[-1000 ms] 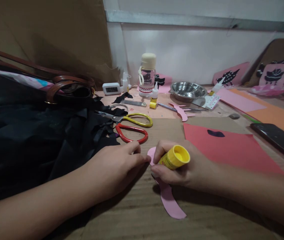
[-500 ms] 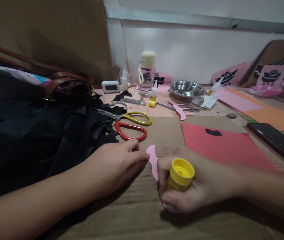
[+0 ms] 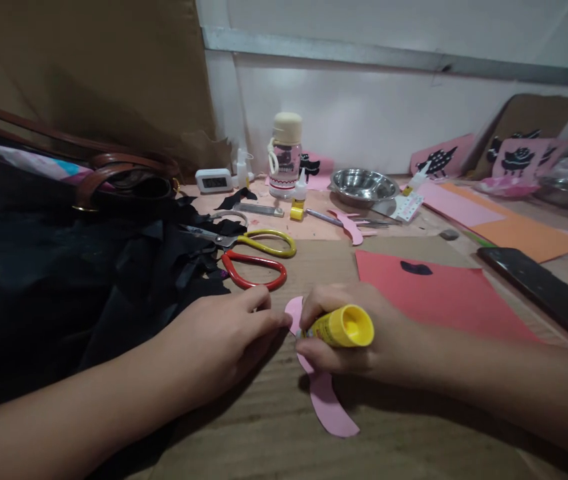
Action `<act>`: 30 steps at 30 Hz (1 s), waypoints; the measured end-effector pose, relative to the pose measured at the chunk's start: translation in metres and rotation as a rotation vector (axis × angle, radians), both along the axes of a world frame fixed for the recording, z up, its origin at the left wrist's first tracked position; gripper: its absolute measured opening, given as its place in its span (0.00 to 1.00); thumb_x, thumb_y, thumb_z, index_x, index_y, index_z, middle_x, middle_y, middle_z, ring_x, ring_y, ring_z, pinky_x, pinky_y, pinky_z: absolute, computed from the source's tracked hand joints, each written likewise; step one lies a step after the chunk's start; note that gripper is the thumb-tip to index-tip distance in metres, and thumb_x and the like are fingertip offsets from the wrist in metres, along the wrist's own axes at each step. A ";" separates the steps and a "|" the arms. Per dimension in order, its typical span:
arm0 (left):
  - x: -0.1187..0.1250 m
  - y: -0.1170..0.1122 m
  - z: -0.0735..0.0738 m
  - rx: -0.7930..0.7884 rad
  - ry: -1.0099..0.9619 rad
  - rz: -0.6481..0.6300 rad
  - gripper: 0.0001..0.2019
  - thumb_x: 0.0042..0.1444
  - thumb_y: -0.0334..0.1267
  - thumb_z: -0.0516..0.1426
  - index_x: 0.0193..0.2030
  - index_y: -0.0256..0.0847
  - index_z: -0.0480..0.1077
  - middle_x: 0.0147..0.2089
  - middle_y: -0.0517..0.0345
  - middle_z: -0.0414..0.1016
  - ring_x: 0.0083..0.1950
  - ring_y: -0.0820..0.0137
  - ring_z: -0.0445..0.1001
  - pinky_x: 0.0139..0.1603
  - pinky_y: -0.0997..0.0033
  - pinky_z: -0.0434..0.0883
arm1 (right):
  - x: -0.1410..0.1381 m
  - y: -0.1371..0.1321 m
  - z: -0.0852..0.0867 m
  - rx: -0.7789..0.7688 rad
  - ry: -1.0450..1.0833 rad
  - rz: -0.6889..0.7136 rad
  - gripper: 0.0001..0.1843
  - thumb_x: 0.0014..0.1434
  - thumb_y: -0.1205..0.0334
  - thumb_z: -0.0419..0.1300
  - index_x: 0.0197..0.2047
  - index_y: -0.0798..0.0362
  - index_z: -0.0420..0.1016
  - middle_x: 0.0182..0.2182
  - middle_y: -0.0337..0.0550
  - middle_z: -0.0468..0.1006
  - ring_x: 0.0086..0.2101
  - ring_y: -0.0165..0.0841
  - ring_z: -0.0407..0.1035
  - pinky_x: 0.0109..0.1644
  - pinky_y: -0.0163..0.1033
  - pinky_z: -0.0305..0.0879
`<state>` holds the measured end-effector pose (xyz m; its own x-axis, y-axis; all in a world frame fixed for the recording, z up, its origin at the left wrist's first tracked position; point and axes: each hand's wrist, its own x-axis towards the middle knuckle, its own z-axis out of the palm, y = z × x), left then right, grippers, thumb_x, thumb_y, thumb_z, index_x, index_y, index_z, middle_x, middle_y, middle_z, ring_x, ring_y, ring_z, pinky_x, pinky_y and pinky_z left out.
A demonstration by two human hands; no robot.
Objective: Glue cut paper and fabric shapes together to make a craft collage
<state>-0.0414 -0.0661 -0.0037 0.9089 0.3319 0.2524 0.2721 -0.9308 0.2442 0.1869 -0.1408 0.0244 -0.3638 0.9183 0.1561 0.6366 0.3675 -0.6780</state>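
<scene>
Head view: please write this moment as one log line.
right hand: holds yellow glue stick at pink paper cutout | left hand: at cutout's far end | scissors: beyond left hand

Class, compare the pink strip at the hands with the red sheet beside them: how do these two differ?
The pink strip is pale, narrow and curved; the red sheet is broad and mostly straight-edged. The left hand touches the strip and the right hand holds a glue stick against it, while the sheet bears a small dark piece. Both look thin, like paper.
</scene>
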 end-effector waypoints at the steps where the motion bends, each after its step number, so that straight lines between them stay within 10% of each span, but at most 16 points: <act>1: 0.000 0.000 0.000 -0.004 -0.004 -0.004 0.14 0.72 0.37 0.49 0.52 0.44 0.76 0.42 0.55 0.74 0.33 0.66 0.76 0.31 0.69 0.71 | 0.000 0.000 0.001 0.001 -0.008 0.021 0.09 0.59 0.54 0.64 0.33 0.51 0.73 0.28 0.38 0.77 0.28 0.31 0.70 0.31 0.35 0.61; 22: 0.003 0.000 -0.001 -0.082 -0.120 0.159 0.09 0.67 0.36 0.56 0.51 0.44 0.75 0.41 0.60 0.82 0.36 0.69 0.80 0.35 0.74 0.73 | -0.005 -0.022 -0.003 -0.353 0.333 0.009 0.12 0.57 0.55 0.66 0.34 0.50 0.68 0.25 0.34 0.72 0.26 0.29 0.67 0.30 0.33 0.64; 30: 0.004 -0.012 0.002 0.020 -0.113 -0.153 0.11 0.70 0.30 0.51 0.46 0.42 0.75 0.37 0.59 0.77 0.32 0.70 0.73 0.30 0.73 0.65 | -0.003 -0.026 -0.009 -0.387 0.447 -0.034 0.11 0.59 0.56 0.66 0.35 0.51 0.69 0.27 0.36 0.75 0.27 0.29 0.69 0.30 0.33 0.66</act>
<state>-0.0371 -0.0785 -0.0019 0.9140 0.1859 0.3607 0.0989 -0.9641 0.2462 0.1836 -0.1669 0.0151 -0.3089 0.9491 -0.0616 0.2654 0.0239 -0.9639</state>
